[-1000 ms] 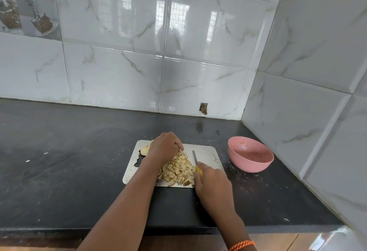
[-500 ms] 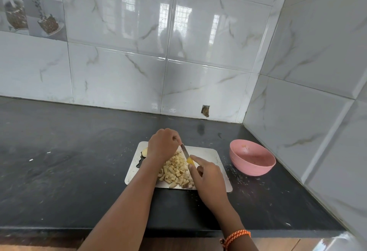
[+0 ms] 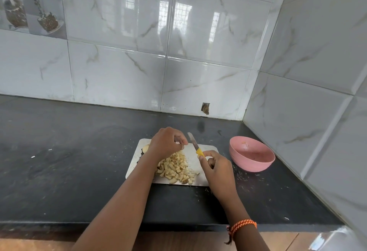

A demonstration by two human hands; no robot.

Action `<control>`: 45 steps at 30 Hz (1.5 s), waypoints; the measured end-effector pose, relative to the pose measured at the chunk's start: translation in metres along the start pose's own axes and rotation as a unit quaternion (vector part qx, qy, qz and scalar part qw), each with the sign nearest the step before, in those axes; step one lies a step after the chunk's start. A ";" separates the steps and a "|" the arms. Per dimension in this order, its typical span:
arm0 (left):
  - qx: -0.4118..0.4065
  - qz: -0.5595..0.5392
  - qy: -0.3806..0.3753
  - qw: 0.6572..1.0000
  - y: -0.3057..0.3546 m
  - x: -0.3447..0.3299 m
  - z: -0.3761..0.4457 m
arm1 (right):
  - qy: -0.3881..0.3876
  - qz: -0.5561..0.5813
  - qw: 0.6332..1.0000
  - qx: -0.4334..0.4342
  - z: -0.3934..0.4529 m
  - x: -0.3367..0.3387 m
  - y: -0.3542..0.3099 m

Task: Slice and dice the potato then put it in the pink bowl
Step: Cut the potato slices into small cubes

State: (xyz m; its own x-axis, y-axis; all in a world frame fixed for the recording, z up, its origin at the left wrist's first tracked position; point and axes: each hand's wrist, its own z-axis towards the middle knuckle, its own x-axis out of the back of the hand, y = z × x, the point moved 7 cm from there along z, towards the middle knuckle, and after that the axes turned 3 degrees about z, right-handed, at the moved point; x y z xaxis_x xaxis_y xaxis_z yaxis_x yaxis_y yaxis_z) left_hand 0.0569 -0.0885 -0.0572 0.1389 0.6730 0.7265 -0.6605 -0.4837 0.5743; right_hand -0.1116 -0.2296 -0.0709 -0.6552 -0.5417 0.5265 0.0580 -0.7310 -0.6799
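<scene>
A heap of diced potato (image 3: 174,168) lies on the white cutting board (image 3: 208,148) on the black counter. One uncut potato piece (image 3: 145,148) peeks out at the board's left end, behind my left wrist. My left hand (image 3: 165,143) hovers over the far side of the heap, fingers curled with the tips drawn together; nothing shows between them. My right hand (image 3: 215,168) grips the yellow handle of a small knife (image 3: 193,144), whose blade points up and away, close to the left fingertips. The pink bowl (image 3: 250,165) stands right of the board, holding only a few specks.
Tiled walls close off the counter (image 3: 69,161) at the back and on the right, meeting in a corner behind the bowl. Small crumbs are scattered around the board. The counter's front edge runs just under my forearms.
The right hand has lifted the knife from beside the heap and tilted its blade up toward the left hand. The left hand has risen off the diced pile.
</scene>
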 end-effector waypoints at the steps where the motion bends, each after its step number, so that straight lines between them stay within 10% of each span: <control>1: -0.004 -0.006 0.001 1.000 -0.001 0.000 0.000 | -0.001 0.002 1.000 0.000 -0.001 0.000 0.000; 45: 0.100 0.045 0.075 0.991 -0.066 0.054 -0.039 | 0.000 0.062 0.998 -0.008 -0.007 0.002 -0.001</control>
State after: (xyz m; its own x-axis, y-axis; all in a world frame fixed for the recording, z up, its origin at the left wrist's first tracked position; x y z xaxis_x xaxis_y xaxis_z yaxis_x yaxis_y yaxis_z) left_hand 0.0792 0.0020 -0.0702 -0.0353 0.6903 0.7226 -0.5035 -0.6369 0.5838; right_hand -0.1182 -0.2268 -0.0731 -0.6431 -0.6278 0.4384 0.1268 -0.6520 -0.7476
